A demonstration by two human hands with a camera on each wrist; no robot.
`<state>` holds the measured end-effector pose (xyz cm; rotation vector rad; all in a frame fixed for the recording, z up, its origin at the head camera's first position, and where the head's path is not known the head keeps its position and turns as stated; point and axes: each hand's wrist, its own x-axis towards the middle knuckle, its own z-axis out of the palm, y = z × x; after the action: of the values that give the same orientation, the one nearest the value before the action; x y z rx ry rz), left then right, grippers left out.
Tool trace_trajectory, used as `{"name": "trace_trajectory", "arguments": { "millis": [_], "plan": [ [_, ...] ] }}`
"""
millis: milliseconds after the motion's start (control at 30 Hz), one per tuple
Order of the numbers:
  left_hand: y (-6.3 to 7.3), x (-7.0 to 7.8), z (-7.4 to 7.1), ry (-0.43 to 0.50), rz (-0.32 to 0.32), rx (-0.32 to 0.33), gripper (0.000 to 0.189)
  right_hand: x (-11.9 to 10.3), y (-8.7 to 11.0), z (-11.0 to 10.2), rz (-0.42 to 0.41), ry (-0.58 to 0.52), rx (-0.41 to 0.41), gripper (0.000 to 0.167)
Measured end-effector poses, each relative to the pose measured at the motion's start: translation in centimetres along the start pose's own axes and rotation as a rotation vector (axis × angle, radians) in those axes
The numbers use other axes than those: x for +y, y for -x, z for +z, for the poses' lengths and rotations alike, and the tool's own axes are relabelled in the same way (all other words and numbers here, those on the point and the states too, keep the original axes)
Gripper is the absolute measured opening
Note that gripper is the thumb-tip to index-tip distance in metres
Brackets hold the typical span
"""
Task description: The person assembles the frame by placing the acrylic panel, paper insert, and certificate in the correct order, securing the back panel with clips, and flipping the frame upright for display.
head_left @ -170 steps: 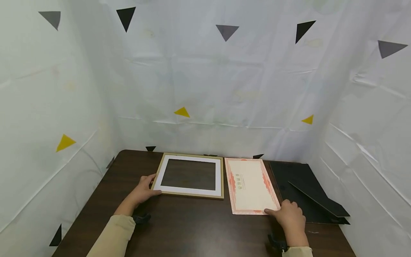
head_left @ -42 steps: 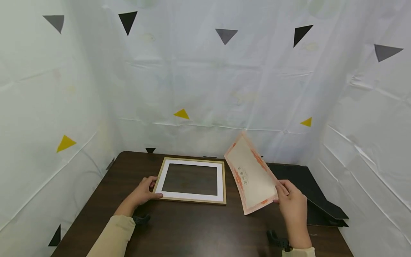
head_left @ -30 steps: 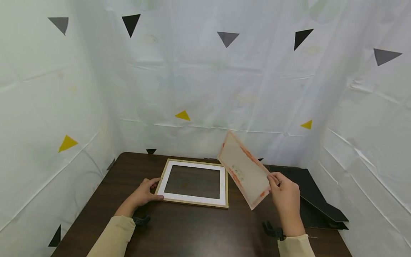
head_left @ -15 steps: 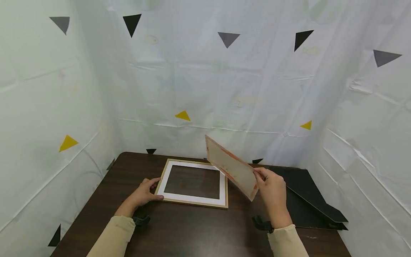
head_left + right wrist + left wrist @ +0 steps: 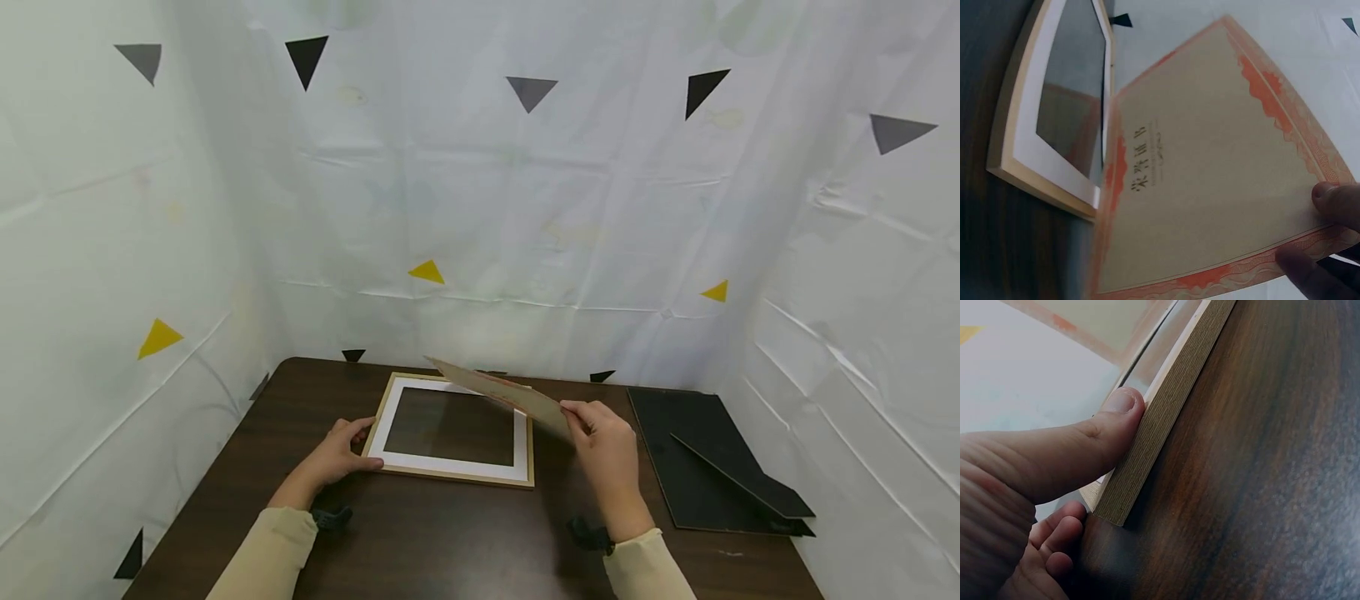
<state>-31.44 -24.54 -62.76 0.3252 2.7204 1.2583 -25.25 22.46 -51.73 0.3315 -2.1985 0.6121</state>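
Note:
A picture frame [image 5: 457, 467] with a thin light-wood rim and white mat lies flat on the dark table. My left hand [image 5: 333, 454] grips its near-left corner, the thumb on the rim's near side in the left wrist view, where the wooden edge [image 5: 1160, 406] shows close. My right hand [image 5: 609, 446] pinches one end of a cream certificate [image 5: 525, 400] with an orange patterned border. Tilted, the sheet hangs above the frame's right part, nearly edge-on to the head view. Chinese characters show on the certificate [image 5: 1210, 162] in the right wrist view, and the glass reflects its border.
A black backing board [image 5: 660, 458] lies at the table's right, its support flap [image 5: 750, 479] raised at a slant. White sheeting [image 5: 480, 183] with triangles stands behind the table and along both sides.
My right hand has lifted the certificate off the table and carried it left over the frame, tipping it flatter. The left hand stays at the frame's corner; the frame has shifted slightly right in view.

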Motion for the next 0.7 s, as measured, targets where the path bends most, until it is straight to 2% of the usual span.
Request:
{"name": "trace_trajectory", "arguments": {
  "millis": [300, 433, 700],
  "plan": [
    [0.2, 0.0, 0.0, 0.006, -0.025, -0.013, 0.104, -1.0, 1.4, 1.7, -0.092, -0.046, -0.01, 0.022],
    [0.1, 0.0, 0.0, 0.025, -0.047, -0.015, 0.103, -1.5, 2.1, 2.4, -0.103, -0.052, -0.037, 0.024],
    [0.0, 0.0, -0.2, 0.021, -0.049, -0.009, 0.102, -2.8, 3.4, 3.5, -0.121, -0.091, -0.108, 0.025]
  ]
}}
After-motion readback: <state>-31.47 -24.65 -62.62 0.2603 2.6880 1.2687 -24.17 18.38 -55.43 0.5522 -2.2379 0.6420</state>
